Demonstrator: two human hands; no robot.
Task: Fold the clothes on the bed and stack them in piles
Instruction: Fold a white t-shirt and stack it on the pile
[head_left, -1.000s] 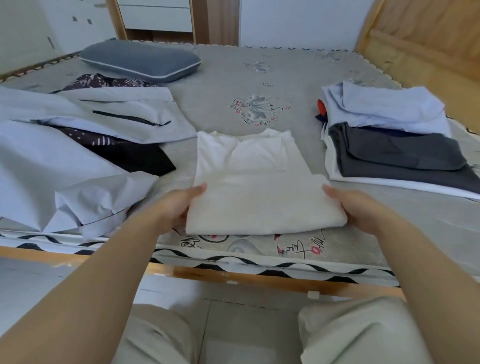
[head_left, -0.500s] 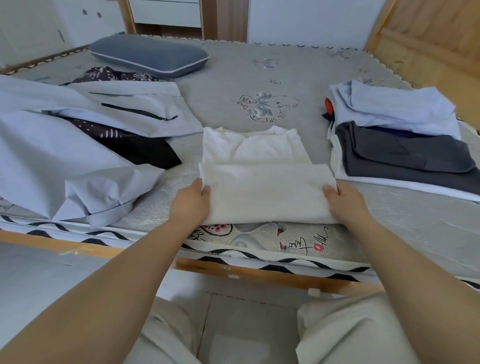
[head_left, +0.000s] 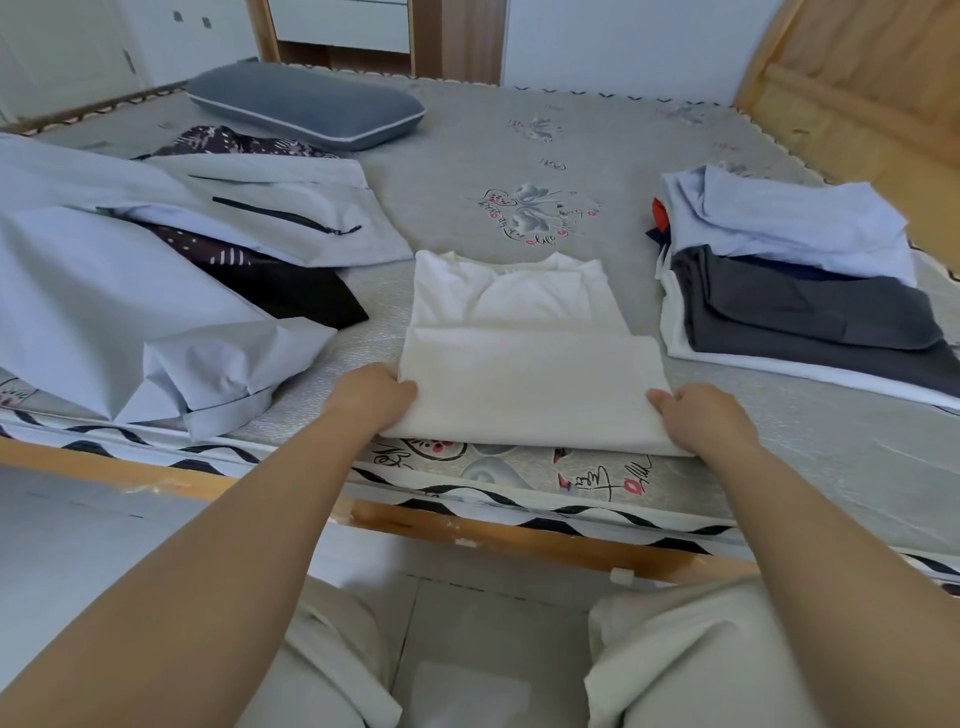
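Observation:
A white T-shirt (head_left: 524, 332) lies partly folded near the bed's front edge, its lower part doubled over toward the collar. My left hand (head_left: 371, 397) grips the folded shirt's left edge. My right hand (head_left: 701, 418) grips its right edge. A stack of folded clothes (head_left: 795, 296) sits at the right: pale blue on top, dark grey below, white at the bottom. Unfolded pale blue garments (head_left: 130, 291) and a dark patterned one (head_left: 270, 280) lie at the left.
A grey pillow (head_left: 306, 111) rests at the back left of the grey mattress (head_left: 519, 156). A wooden headboard (head_left: 857, 88) stands at the right. The wooden bed frame (head_left: 493, 535) runs along the front, with my knees below it.
Both hands have carried the shirt's lower part up and away from me, making the fold tighter. The camera view has shifted slightly.

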